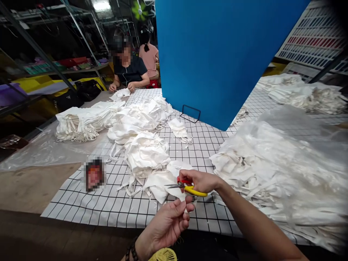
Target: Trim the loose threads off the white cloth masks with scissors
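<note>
Near the front edge of the desk (104, 208), the person's left hand (170, 219) has its grip pinched closed on a white cloth piece (178, 193); the right hand's grip (202, 181) is curled around the handles of scissors (196, 191). A blue panel (214, 61) hides part of the far edge, a black wire stand (191, 114) at its foot. Plastic-draped white cloths (282, 163) crowd the right side; a co-worker (130, 74) sits at the far edge.
</note>
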`<state>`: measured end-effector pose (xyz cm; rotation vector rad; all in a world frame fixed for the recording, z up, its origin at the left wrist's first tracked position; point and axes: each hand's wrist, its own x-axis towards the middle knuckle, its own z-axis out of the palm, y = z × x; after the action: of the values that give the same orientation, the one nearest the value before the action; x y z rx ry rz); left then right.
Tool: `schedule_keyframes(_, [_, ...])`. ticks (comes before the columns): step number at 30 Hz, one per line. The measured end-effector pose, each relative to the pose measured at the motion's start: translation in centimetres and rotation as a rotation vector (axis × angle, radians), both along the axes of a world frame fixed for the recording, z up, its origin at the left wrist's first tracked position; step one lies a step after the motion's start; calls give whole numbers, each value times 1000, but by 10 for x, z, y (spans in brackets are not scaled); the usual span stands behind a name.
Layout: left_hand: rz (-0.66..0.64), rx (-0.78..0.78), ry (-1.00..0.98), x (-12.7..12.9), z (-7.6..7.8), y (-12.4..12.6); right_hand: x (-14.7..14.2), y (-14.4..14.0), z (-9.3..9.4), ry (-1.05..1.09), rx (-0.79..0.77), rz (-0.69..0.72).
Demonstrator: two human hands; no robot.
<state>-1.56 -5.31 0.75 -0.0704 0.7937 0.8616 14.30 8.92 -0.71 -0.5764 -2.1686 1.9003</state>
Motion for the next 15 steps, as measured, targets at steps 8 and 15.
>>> schedule_keyframes(8, [119, 276, 282, 7, 8, 10, 13, -10, 16, 153, 167, -465])
schedule_keyframes(15, [249, 617, 876, 11, 2, 34, 10, -52, -5, 183, 193, -946])
